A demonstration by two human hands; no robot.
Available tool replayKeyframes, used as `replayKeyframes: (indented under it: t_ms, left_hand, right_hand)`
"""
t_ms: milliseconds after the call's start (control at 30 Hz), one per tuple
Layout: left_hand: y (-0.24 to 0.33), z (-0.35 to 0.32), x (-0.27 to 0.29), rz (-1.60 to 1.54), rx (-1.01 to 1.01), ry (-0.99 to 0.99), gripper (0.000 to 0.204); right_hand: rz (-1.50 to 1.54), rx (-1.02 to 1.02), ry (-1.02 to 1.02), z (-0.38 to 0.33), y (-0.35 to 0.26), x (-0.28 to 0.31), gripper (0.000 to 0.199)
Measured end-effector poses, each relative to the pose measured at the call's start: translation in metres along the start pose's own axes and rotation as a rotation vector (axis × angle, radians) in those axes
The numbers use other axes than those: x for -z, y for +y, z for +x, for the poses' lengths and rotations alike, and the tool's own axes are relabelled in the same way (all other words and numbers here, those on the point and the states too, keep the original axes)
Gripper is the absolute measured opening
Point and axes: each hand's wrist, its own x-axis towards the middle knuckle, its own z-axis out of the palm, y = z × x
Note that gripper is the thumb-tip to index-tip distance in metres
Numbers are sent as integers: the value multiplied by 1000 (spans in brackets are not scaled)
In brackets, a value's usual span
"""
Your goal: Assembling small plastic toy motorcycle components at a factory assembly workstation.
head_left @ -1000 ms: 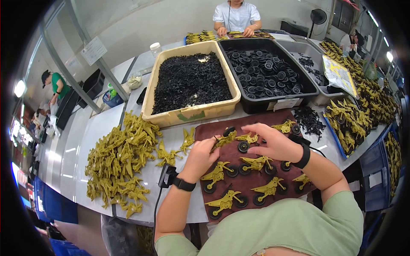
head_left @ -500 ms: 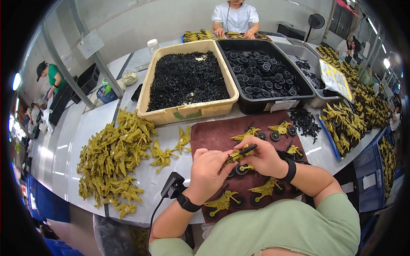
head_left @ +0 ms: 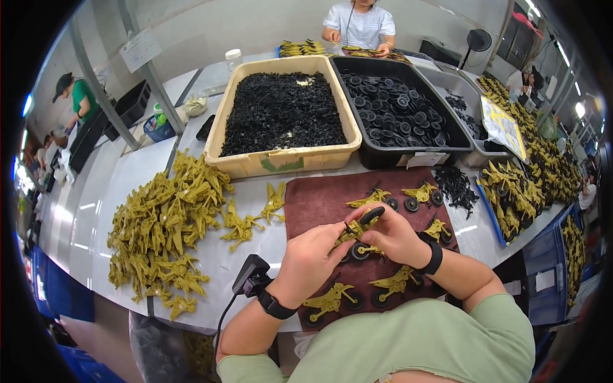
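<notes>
Above the dark red cloth (head_left: 313,198), both hands grip one yellow toy motorcycle body (head_left: 346,236). My left hand (head_left: 308,260) closes round its left end. The thumb and fingers of my right hand (head_left: 399,237) pinch the other end, where a black wheel (head_left: 371,216) shows. My fingers hide much of the toy, so how firmly the wheel sits cannot be seen. Several toy motorcycles with black wheels lie on the cloth, one (head_left: 332,299) close below my left wrist and one (head_left: 394,284) below my right hand.
A pile of yellow bodies (head_left: 163,223) lies at left. Behind the cloth stand a cream bin (head_left: 281,163) of small black parts and a black bin (head_left: 383,156) of wheels. Loose black parts (head_left: 456,188) and a blue tray (head_left: 491,217) lie right. A person (head_left: 361,25) works opposite.
The held toy has turned between my hands, so its black wheel now shows broader and more upright. Both hands keep their hold. The co-worker opposite has lifted one hand.
</notes>
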Motion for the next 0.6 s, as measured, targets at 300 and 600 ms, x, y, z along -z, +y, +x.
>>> replayKeyframes:
  t_ms: [300, 600]
  left_hand:
    - [-4, -4, 0, 305, -235, 79, 38]
    - [-3, -7, -6, 434, -253, 106, 39]
  right_hand:
    - [-1102, 603, 381, 2, -35, -32, 25]
    - [-1098, 587, 481, 6, -22, -42, 18]
